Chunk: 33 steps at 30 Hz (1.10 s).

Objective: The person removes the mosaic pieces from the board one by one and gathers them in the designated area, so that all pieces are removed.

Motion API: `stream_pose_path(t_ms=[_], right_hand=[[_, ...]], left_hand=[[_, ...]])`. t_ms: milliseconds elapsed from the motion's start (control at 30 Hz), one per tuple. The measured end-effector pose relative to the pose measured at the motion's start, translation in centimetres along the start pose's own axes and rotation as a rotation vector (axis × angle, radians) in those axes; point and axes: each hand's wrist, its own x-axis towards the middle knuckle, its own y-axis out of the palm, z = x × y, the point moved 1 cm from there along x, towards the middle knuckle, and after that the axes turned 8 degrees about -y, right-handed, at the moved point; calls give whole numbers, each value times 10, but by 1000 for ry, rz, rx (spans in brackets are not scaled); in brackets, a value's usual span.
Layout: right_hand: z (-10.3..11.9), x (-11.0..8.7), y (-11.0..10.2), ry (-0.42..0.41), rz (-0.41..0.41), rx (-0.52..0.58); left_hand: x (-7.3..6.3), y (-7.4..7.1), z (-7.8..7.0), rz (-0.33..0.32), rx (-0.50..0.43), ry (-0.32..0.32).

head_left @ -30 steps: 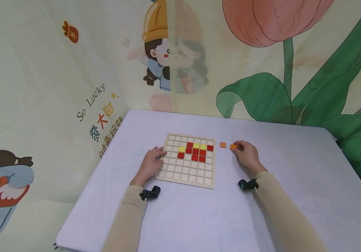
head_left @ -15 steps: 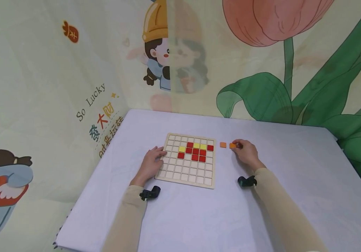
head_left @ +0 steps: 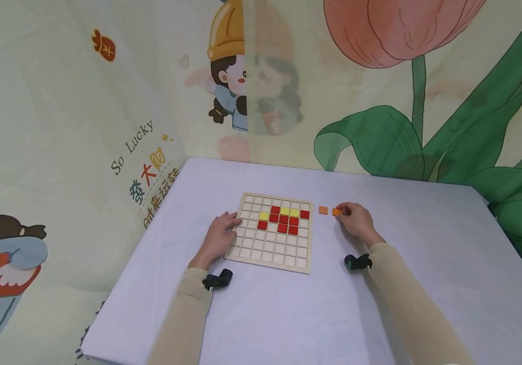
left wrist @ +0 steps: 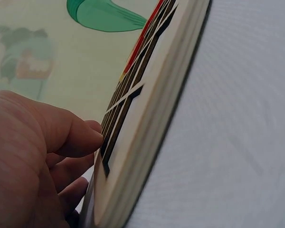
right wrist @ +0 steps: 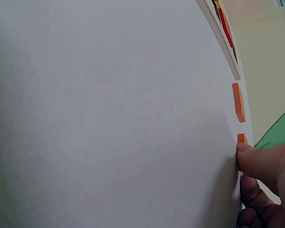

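Nudged only slightly since a second ago, pinching a small flat orange tile [head_left: 336, 212] in a narrow grip of the right hand [head_left: 357, 222], near a second orange square tile [head_left: 323, 210] on the white-covered worktop [head_left: 279, 314], and resting the left hand [head_left: 217, 235] with loosely parted fingers against the left edge of a pale wooden grid board [head_left: 267, 246].

The right hand [head_left: 357, 222] hides part of the orange tile [head_left: 336, 212] it pinches (I catch only one end in the right wrist view). In the left wrist view, the left hand [left wrist: 23, 156] is cut off at the left, the board [left wrist: 145, 135] at the top. The sleeves [head_left: 418, 309] leave the head view below.
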Motion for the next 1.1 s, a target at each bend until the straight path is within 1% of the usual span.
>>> stream_pose_path(t_ms=[133,467,700,867,1100], right_hand=[[-1,0,1,-9,-12,-2],[-1,0,4,17,-38,14],[-5,-1,5,5,-50,15],[-7,-2,4,-11,-61,11],[-4,-8,2,-45,-116,44]], left_hand=[[0,0,-1,2,-3,-3],[1,0,-2,4,3,-8],[1,3,1,-7,11,-14],[2,3,1,-7,1,-16],[2,2,0,-3,2,-11]])
